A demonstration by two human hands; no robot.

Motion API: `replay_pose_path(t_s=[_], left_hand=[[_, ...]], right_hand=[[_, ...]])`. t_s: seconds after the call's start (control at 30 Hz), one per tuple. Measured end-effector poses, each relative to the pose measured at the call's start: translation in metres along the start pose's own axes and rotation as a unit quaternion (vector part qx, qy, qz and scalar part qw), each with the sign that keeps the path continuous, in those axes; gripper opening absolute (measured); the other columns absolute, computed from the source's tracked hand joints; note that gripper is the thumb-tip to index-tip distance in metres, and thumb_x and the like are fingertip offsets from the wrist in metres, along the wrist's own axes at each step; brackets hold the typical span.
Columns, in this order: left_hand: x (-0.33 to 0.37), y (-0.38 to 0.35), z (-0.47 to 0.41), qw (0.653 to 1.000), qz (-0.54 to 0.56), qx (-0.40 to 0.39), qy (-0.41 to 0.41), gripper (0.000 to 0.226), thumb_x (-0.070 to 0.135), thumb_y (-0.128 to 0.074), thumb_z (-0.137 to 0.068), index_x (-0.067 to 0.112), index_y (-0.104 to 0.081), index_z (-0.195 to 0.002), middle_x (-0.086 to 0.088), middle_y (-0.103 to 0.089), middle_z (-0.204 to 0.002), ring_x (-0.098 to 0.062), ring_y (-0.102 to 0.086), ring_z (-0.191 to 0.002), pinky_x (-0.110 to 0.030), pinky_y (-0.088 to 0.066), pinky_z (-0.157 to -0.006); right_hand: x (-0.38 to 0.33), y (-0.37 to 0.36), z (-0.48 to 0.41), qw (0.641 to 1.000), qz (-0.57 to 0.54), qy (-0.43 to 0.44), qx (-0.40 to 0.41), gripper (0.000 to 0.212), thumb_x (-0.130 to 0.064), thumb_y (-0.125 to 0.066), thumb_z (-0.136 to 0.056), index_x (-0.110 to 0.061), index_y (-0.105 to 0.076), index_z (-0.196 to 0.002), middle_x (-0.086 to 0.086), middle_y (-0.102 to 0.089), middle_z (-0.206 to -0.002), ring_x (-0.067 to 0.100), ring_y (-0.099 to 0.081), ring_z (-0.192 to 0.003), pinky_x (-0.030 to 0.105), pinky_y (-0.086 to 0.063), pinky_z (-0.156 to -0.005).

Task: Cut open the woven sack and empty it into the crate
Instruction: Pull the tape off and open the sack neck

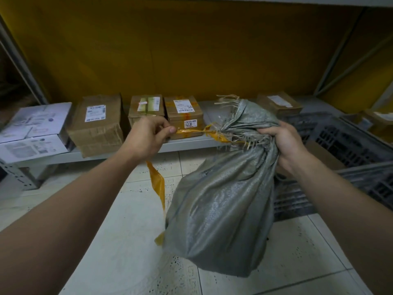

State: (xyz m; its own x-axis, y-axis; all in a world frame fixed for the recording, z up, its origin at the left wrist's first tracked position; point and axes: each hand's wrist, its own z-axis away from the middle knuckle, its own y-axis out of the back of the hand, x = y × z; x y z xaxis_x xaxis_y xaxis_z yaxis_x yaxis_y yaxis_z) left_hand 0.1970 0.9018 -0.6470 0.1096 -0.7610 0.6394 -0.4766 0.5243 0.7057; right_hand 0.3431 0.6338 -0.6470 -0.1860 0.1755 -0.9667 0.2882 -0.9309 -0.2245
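Observation:
A full grey woven sack (221,201) hangs over the tiled floor, its frayed neck bunched near the top. My right hand (280,141) grips that neck from the right side. My left hand (148,137) pinches a strip of yellow tape (191,131) that runs taut from my fingers to the neck of the sack. A loose length of the same tape dangles below my left hand along the sack's left side. The dark plastic crate (344,145) stands to the right, just behind the sack. No blade shows in either hand.
A low grey metal shelf (119,154) runs along the yellow wall, carrying several cardboard boxes (97,124) and a white box (34,130). More cartons sit at the back right beyond the crate. A shelf upright stands at the far left.

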Motion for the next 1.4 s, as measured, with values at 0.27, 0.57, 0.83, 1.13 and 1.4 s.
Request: replay_pose_path(t_s=[0.27,0.57,0.83,1.13,1.4], left_hand=[[0.0,-0.004,0.001,0.999,0.024,0.044,0.017,0.025,0.034,-0.057,-0.099,0.014,-0.068,-0.09,0.001,-0.064,-0.071,-0.011,-0.051,-0.056,-0.027,-0.043,-0.053],[0.022,-0.013,0.005,0.995,0.088,-0.007,-0.037,0.022,0.031,-0.049,-0.102,0.018,-0.063,-0.09,-0.004,-0.071,-0.085,-0.027,-0.067,-0.084,-0.051,-0.055,-0.082],[0.043,-0.027,0.013,0.974,0.222,-0.027,0.02,0.025,0.024,-0.049,-0.102,0.005,-0.06,-0.091,-0.012,-0.07,-0.095,-0.008,-0.059,-0.076,-0.035,-0.046,-0.078],[0.059,-0.035,0.004,0.749,0.631,-0.015,0.202,0.019,0.012,-0.046,-0.104,0.004,-0.053,-0.088,-0.012,-0.07,-0.082,-0.026,-0.071,-0.085,-0.045,-0.061,-0.083],[0.08,-0.047,-0.02,0.77,0.574,0.117,0.251,0.017,0.007,-0.035,-0.107,0.006,-0.042,-0.091,-0.007,-0.048,-0.071,-0.019,-0.047,-0.059,-0.036,-0.049,-0.06]], right_hand=[[0.005,0.001,0.003,0.999,0.034,-0.019,-0.017,0.03,-0.008,-0.059,-0.086,-0.007,-0.065,-0.115,0.018,-0.074,-0.107,0.034,-0.072,-0.096,0.055,-0.053,-0.093],[-0.014,-0.019,0.029,0.845,0.46,0.255,-0.091,0.084,-0.029,-0.07,-0.083,-0.045,-0.02,-0.149,-0.009,-0.034,-0.154,0.017,-0.04,-0.135,0.042,-0.037,-0.109],[-0.001,-0.038,0.037,0.657,0.679,0.327,-0.017,0.09,-0.055,-0.08,-0.069,-0.031,-0.03,-0.139,0.002,-0.059,-0.122,0.027,-0.057,-0.111,0.05,-0.043,-0.094],[-0.002,-0.025,0.02,0.754,0.547,0.361,-0.051,0.016,-0.032,-0.047,-0.101,-0.02,-0.051,-0.092,-0.002,-0.052,-0.066,0.026,-0.054,-0.065,0.04,-0.037,-0.056],[-0.007,-0.033,0.025,0.8,0.491,0.339,-0.066,0.025,-0.027,-0.05,-0.101,-0.023,-0.046,-0.077,-0.005,-0.041,-0.057,0.012,-0.041,-0.052,0.034,-0.03,-0.051]])
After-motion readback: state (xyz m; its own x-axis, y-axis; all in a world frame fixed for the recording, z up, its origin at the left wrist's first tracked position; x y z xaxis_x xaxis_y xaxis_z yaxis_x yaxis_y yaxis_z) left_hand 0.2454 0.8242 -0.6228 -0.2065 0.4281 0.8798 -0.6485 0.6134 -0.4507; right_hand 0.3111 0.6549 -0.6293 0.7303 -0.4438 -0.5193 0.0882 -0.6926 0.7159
